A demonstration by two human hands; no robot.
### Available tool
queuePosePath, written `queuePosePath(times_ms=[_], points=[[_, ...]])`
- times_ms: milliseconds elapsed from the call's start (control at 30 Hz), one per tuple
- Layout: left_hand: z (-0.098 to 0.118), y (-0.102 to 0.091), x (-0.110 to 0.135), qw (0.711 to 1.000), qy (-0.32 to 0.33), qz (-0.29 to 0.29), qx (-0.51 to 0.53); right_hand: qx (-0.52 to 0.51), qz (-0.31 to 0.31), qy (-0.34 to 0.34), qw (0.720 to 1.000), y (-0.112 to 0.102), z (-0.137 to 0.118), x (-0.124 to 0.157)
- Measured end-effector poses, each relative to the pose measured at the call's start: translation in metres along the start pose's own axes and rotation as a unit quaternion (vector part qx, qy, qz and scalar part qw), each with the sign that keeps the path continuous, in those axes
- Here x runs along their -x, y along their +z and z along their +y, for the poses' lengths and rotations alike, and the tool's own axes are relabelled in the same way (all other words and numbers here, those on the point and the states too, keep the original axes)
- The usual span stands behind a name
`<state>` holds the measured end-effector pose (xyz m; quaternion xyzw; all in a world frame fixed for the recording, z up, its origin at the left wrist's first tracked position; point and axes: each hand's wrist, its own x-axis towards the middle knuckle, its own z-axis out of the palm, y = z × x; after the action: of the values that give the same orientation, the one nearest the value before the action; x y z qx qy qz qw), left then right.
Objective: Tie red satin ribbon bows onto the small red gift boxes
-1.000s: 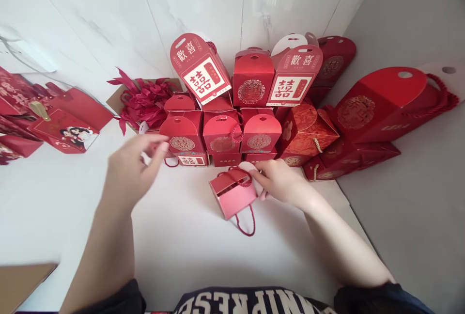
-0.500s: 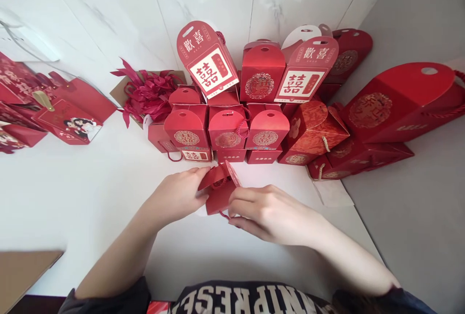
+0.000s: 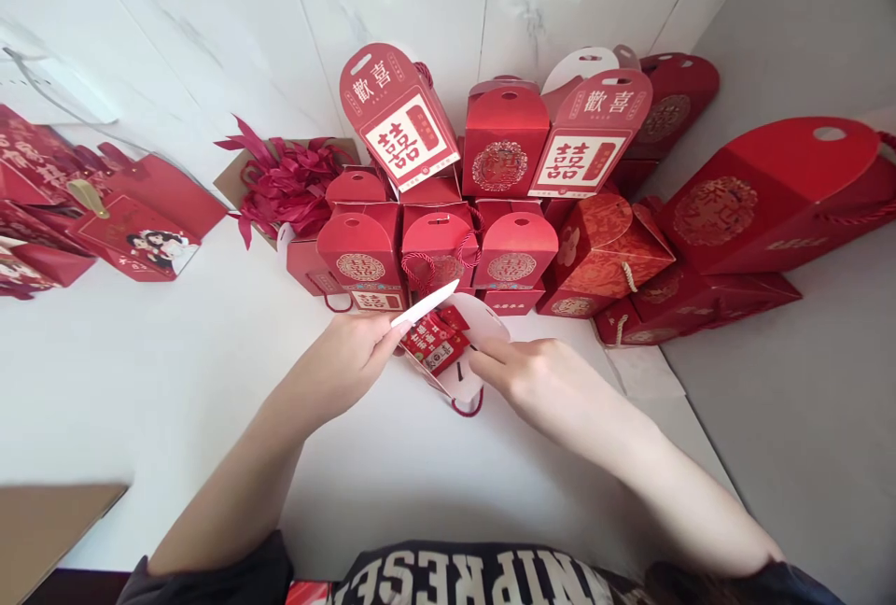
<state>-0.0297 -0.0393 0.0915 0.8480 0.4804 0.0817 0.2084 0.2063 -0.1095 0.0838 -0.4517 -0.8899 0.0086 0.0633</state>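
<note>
A small red gift box (image 3: 463, 385) with white inner sides stands open on the white table between my hands. Inside it lie red printed packets (image 3: 435, 344). My left hand (image 3: 354, 358) pinches the raised flap (image 3: 428, 302) at the box's left side between thumb and fingers. At the right side, my right hand (image 3: 528, 373) has its fingers closed on the box's white flap; the fingertips are partly hidden. Twisted red cord loops show behind the box and at its front edge.
Stacked red gift boxes (image 3: 514, 250) stand close behind my hands, against the tiled wall. A carton of red ribbons (image 3: 298, 177) is at their left. More red boxes (image 3: 140, 222) stand far left. Brown cardboard (image 3: 52, 530) lies at the lower left; a grey wall rises on the right.
The box's top flaps have been pulled apart, and the packets inside now show. The right hand has shifted a little right and up. A cord loop now lies toward the back.
</note>
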Motion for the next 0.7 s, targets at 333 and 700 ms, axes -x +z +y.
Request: queuePosePath(times_ms=[333,700], points=[[-0.005,-0.005,-0.001,0.994,0.067,-0.058,-0.063,-0.050,-0.036,0.049,0.997,0.006,0.008,0.006],[-0.013,0.000,-0.018,0.962,0.225,-0.155,0.017,-0.176,0.066,0.063,0.980,0.027,0.017,-0.013]])
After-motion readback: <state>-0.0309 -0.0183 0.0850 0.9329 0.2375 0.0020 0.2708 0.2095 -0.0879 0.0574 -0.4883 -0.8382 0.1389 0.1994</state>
